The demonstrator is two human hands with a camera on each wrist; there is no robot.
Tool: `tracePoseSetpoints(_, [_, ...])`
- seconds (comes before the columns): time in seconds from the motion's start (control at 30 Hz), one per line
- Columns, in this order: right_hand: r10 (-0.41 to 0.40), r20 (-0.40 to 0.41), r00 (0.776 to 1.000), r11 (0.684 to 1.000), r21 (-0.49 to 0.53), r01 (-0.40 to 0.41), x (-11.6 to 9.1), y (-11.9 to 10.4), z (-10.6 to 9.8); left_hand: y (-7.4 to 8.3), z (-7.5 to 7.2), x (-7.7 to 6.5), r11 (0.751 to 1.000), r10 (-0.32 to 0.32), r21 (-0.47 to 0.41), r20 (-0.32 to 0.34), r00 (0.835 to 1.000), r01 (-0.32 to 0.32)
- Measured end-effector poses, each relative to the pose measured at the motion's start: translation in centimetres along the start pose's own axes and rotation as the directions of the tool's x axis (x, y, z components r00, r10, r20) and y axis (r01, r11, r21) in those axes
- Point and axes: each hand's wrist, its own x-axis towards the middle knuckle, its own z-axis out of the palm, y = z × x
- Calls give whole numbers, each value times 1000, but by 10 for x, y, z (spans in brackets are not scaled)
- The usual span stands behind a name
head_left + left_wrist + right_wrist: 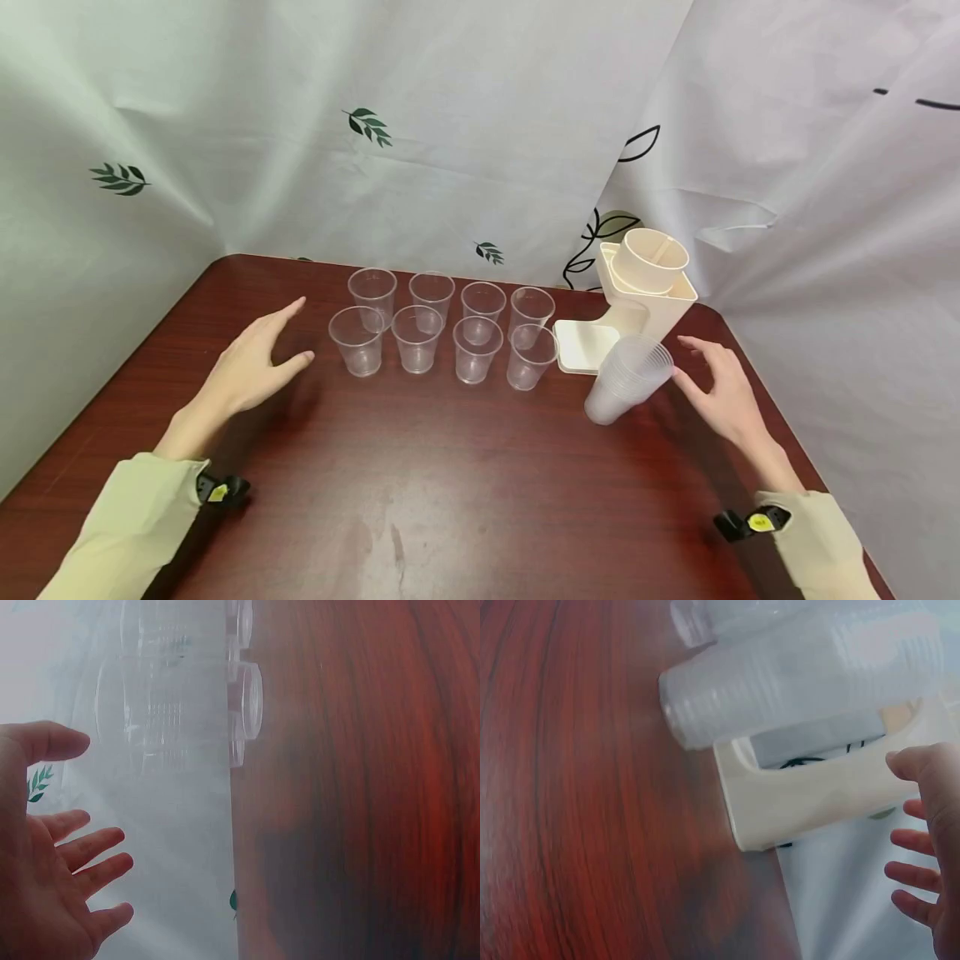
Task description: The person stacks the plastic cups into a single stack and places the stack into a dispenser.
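Several clear plastic cups [473, 354] stand upright in two rows across the middle of the table. Left of them my left hand [253, 357] hovers, fingers spread and thumb apart, holding nothing. The same hand [56, 877] shows its spread fingers in the left wrist view. A tall stack of nested clear cups [626, 379] stands at the right, appearing tilted in the head view. Just right of this stack is my right hand [718, 385], thumb tip close to its rim. In the right wrist view that hand [937, 847] has its fingers extended and apart from the stack.
Behind the stack stands a cream-coloured dispenser-like device [648, 304] with a round top opening and a flat base plate [587, 346]. A white curtain [450, 167] with leaf prints hangs along the back and sides of the dark red wooden table [450, 483].
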Motion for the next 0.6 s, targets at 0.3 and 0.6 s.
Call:
tracePoseSetpoints(0.3, [33,-22,999,943,333,-24,-3,-14,-3,11,10,2,982,-79,-170,26,997,82])
tracePoseSetpoints(0.6, [-81,14,997,779,625,55,-6,-24,-4,15,21,6,945,-150,-287,46,988,157])
